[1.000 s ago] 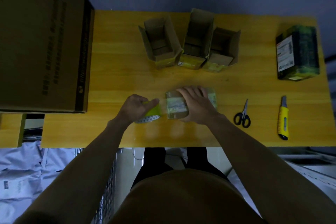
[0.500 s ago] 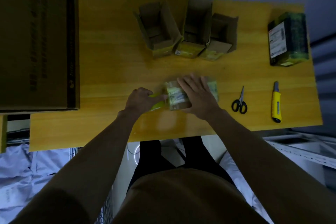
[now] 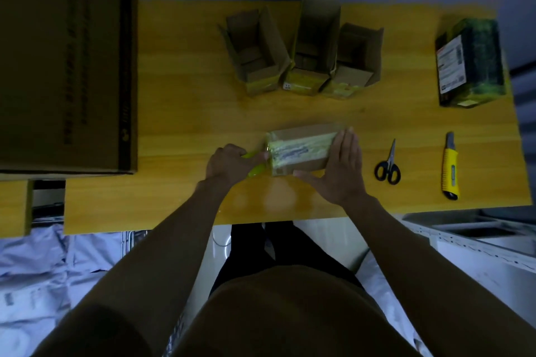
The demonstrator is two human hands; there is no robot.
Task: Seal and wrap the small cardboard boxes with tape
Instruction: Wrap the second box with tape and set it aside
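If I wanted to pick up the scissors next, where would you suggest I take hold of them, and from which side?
Probably by the black handle loops. The scissors lie flat and closed on the table, loops toward the near edge and blade tips pointing away. Reaching from the near side with the right hand, which is closest, meets the loops first and keeps fingers off the blades.

Left hand [image 3: 229, 160] fingers curled, gripping; right hand [image 3: 339, 166] flat, fingers straight, thumb out; both forearms extended.
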